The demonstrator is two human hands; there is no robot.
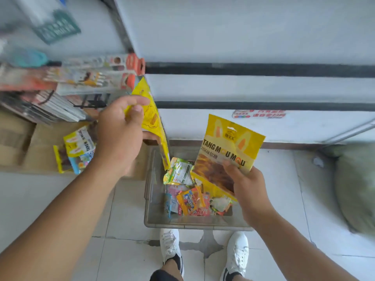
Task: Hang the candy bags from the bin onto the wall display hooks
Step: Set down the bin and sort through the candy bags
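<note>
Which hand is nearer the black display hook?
Left. The left hand, gripping a yellow bag, is just beside the hook; the right hand holds a second bag over the bin.

A small retail shop — orange-and-white carded packets (97, 72) hang in rows from black wire display hooks (90, 105) on the left, brown cardboard stock cartons (18, 142) sit beneath them, and a grey plastic bin (151, 191) of bright candy bags (188, 201) stands on the pale tiled floor (125, 250).
</note>
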